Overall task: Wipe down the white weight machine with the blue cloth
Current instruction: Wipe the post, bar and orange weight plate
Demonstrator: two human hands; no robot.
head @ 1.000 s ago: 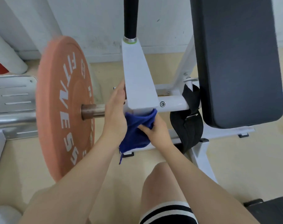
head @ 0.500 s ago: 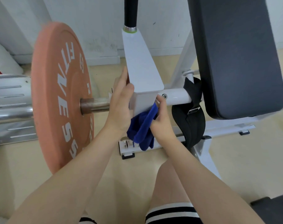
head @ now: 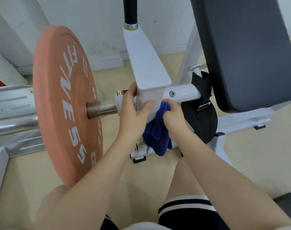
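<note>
Head view: left hand [head: 133,112] grips white lever arm [head: 147,67] of weight machine, fingers round its left edge, thumb across front face. Right hand [head: 173,118], at 3 o'clock of left, clutches blue cloth [head: 158,135], bunched against lever's lower right side; cloth tail hangs toward 6 o'clock. Orange weight plate [head: 65,103] at 9 o'clock.

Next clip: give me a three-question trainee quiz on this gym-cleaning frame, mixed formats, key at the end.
1. True or false: the left hand holds the blue cloth.
2. Multiple choice: the orange weight plate sits on (A) the floor, (B) a metal sleeve, (C) the black pad.
3. Fill in: the right hand presses the cloth against the white ____ of the machine.

Key: 1 false, the left hand grips the white arm; 2 B; 3 arm.
</note>
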